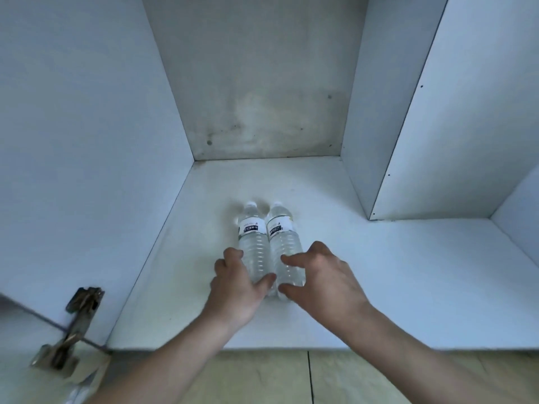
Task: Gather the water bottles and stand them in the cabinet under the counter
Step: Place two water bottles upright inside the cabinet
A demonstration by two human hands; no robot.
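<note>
Two clear water bottles with white labels and white caps lie side by side on the white cabinet floor (335, 272), caps pointing toward the back wall. My left hand (236, 284) curls around the lower body of the left bottle (253, 243), thumb across its front. My right hand (323, 275) has its thumb and fingers around the bottom end of the right bottle (283, 243). The bottles touch each other along their sides.
The cabinet has a stained grey back wall (262, 97), a left wall (87, 141) and a dividing panel (361, 126) on the right, with another compartment (466, 258) beyond it. A metal door hinge (73, 325) sits at the lower left. Tiled floor (291, 377) lies in front.
</note>
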